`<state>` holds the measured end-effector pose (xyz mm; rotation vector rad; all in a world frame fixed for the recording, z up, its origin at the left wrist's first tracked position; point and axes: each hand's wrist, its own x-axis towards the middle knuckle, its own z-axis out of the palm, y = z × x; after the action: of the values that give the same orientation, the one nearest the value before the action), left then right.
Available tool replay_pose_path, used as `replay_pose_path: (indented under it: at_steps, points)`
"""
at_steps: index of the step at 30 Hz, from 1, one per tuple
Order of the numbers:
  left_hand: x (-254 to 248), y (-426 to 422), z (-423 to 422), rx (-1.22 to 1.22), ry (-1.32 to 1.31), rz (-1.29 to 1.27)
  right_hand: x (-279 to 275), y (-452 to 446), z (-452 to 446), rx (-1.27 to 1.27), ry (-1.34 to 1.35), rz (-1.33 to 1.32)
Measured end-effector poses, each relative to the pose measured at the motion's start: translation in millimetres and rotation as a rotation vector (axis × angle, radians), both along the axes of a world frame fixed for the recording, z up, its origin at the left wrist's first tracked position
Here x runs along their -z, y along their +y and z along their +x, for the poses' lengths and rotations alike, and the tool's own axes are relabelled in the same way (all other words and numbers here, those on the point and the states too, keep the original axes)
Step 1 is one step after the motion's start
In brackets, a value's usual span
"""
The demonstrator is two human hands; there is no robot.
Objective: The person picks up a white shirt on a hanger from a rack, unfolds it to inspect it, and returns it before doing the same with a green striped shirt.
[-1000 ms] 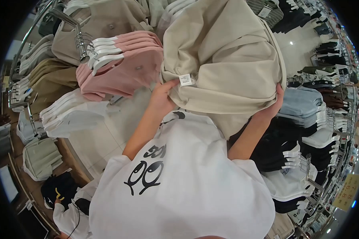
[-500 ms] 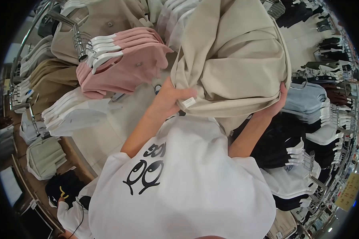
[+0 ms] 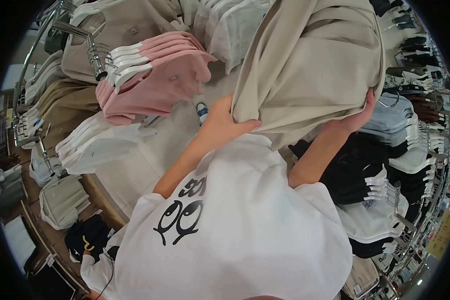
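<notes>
A large beige garment point(image 3: 315, 70) hangs loosely folded and creased in front of my chest; its exact kind does not show. My left hand point(image 3: 228, 120) grips its lower left edge, the thumb lying over the cloth and the other fingers hidden behind. On the lower right edge, my right hand point(image 3: 359, 112) holds the same cloth from outside and beneath, with some fingers out of sight. The garment's lower edge hangs between my two hands, just above my white T-shirt point(image 3: 255, 215).
Pink tops point(image 3: 157, 80) hang on white hangers from a metal rack point(image 3: 92, 55) at the left. Below them are white tops point(image 3: 102, 147). Dark garments point(image 3: 335, 162) hang at the right beside a light blue stack point(image 3: 392, 117). Another person's white sleeve point(image 3: 97, 270) shows lower left.
Both hands have shifted up and to the right with the beige garment. The white label near my left thumb is no longer visible, and that thumb now lies on plain cloth.
</notes>
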<state>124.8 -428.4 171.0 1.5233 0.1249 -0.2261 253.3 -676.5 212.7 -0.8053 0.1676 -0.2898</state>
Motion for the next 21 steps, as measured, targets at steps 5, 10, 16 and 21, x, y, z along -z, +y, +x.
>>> replay_pose_path:
  at_steps: [5, 10, 16, 21]
  points:
    - [-2, 4, -8, 0.005, 0.010, -0.189, -3, 1, 1, 0.056, 0.005, -0.043]
    - [1, 4, -14, 0.006, -0.035, -0.332, -9, 8, -4, 0.087, 0.020, -0.049]
    - [12, 10, -13, -0.070, -0.082, -0.358, 4, 1, -4, 0.114, 0.086, -0.180]
    - [62, 37, -3, -0.498, -0.074, 0.028, 19, -24, -16, 0.119, 0.042, -0.362]
